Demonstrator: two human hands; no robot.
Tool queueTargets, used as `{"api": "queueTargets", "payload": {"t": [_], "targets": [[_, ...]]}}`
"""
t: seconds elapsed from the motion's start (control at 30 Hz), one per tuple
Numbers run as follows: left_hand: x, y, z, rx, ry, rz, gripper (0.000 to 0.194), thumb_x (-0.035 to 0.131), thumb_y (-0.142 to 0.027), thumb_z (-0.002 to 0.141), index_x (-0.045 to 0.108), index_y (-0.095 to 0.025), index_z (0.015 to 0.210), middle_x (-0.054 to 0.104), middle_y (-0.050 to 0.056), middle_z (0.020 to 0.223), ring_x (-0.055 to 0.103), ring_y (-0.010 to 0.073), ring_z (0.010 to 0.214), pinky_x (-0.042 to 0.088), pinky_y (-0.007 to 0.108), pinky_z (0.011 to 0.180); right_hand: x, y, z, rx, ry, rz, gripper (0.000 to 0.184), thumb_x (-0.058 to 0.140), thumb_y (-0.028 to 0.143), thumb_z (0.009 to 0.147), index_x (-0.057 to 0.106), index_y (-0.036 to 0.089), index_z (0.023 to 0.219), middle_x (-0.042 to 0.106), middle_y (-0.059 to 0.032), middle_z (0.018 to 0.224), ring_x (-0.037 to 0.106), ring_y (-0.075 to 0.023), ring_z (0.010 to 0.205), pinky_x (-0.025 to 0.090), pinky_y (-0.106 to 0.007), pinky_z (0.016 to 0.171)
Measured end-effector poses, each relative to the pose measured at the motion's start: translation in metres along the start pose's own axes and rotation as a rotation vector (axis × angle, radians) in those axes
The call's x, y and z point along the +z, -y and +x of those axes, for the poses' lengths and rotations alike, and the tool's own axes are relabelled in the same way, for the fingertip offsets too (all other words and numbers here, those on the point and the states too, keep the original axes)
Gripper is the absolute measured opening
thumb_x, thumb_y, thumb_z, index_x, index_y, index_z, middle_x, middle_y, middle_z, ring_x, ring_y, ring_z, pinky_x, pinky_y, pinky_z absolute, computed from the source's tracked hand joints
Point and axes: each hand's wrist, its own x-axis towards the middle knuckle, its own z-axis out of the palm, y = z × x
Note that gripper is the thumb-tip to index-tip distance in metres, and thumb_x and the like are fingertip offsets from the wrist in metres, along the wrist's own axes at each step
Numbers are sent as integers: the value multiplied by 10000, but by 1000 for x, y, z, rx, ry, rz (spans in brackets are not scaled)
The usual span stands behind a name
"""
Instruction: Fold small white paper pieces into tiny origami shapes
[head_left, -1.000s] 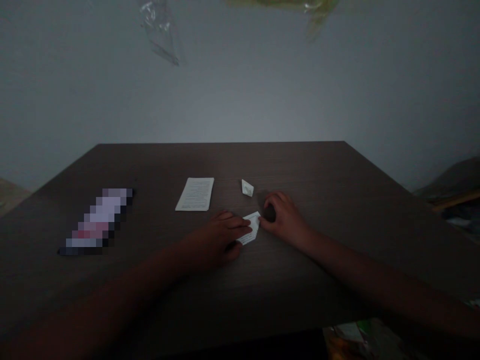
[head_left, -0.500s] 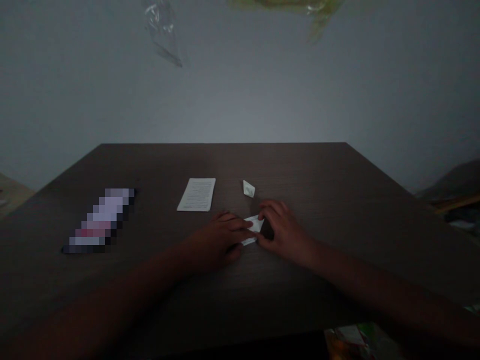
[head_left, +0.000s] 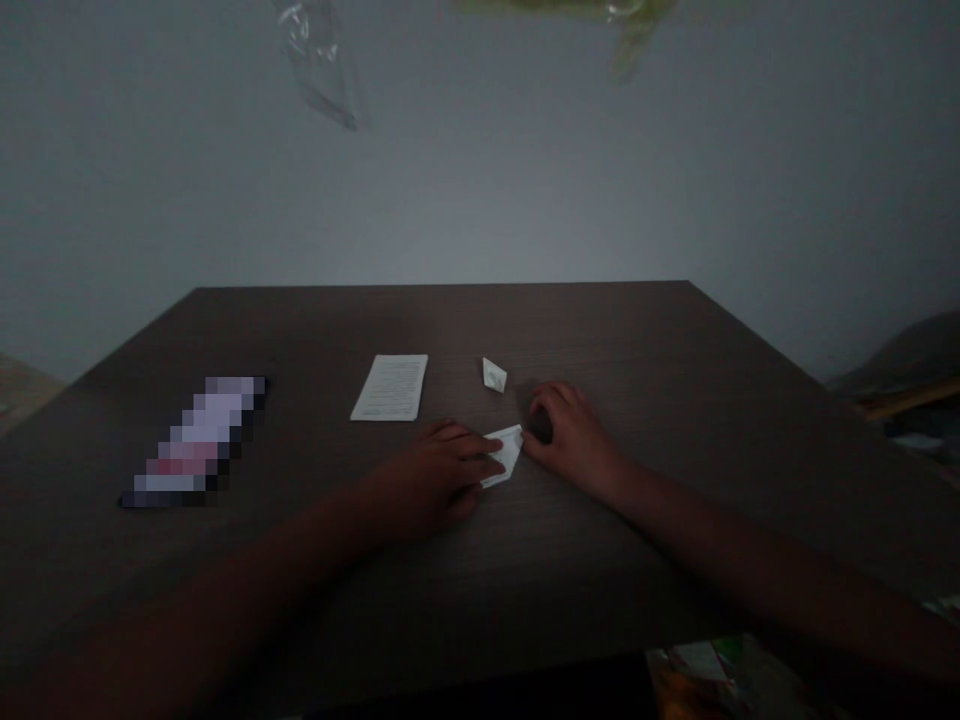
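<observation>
A small folded piece of printed white paper (head_left: 510, 455) lies on the dark table, its right end narrowing to a corner. My left hand (head_left: 442, 475) rests flat on it from the left, fingers stretched over the paper and hiding its left part. At the right corner, the thumb of my right hand (head_left: 574, 435) touches or nearly touches the paper's edge. That hand's fingers are curled, with a gap between index finger and thumb. Just beyond the hands sits a small folded paper piece (head_left: 494, 376). A stack of printed paper sheets (head_left: 391, 388) lies to its left.
A phone-like flat object (head_left: 199, 440), its surface pixelated, lies at the left of the wood-grain table (head_left: 450, 320). Behind the table rises a pale wall (head_left: 480, 180) with a clear plastic piece (head_left: 319, 65) on it. Assorted items (head_left: 697, 665) show below the front edge.
My right hand moved in over the folded paper half a second ago, then drew back to its right corner. My left hand has stayed on the paper. The view shifted slightly.
</observation>
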Motion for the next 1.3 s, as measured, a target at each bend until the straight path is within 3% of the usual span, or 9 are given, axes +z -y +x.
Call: {"api": "queueTargets", "payload": {"t": [0.13,0.37,0.57,0.8,1.03,1.2,1.3], "targets": [[3,2,0,-45,-6,-33,486,727,-171,1111,804,-224,1587,846,145,1658,792,375,1513,512,672,1413,1,6,-3,-15,3,-15,187,822,236,989,713,277,1135,789,-154,1358,755,-422,1317,639,-635,1130],[-5,-5,2,-76,-4,-63,496,709,-149,1102,820,-258,1573,851,109,1663,797,364,1494,507,636,1425,2,20,-19,-107,65,19,354,922,285,929,729,286,1226,776,-174,1533,738,-455,1441,634,-675,1214],[-5,-6,2,-78,-5,-68,483,689,-156,1102,816,-258,1557,850,111,1663,797,374,1507,499,626,1409,2,23,-22,-116,75,42,381,950,304,904,730,297,1215,764,-175,1582,722,-472,1497,620,-699,1251],[-5,-5,2,-57,-17,-44,491,727,-144,1093,811,-260,1563,850,107,1666,809,369,1492,527,597,1371,1,18,-19,-89,80,74,386,939,280,889,704,303,1194,779,-160,1511,746,-455,1445,639,-667,1204],[-7,-7,2,-61,16,-57,493,702,-143,1117,807,-216,1594,836,130,1680,791,371,1494,521,616,1397,1,-2,-2,-2,-7,16,280,871,227,921,685,288,1120,789,-143,1355,772,-408,1318,643,-600,1136],[-2,-1,0,-59,-12,-52,509,736,-157,1107,820,-261,1599,839,87,1694,673,399,1687,444,665,1474,2,-13,2,18,-53,9,261,860,266,931,680,283,1120,787,-146,1324,757,-423,1321,628,-643,1160],[-1,0,-1,-58,5,-58,471,725,-142,1119,832,-261,1562,811,73,1742,597,406,1767,394,701,1507,-3,-12,1,-56,-56,63,232,833,255,973,705,280,1165,792,-150,1357,756,-412,1348,625,-628,1182]]}}
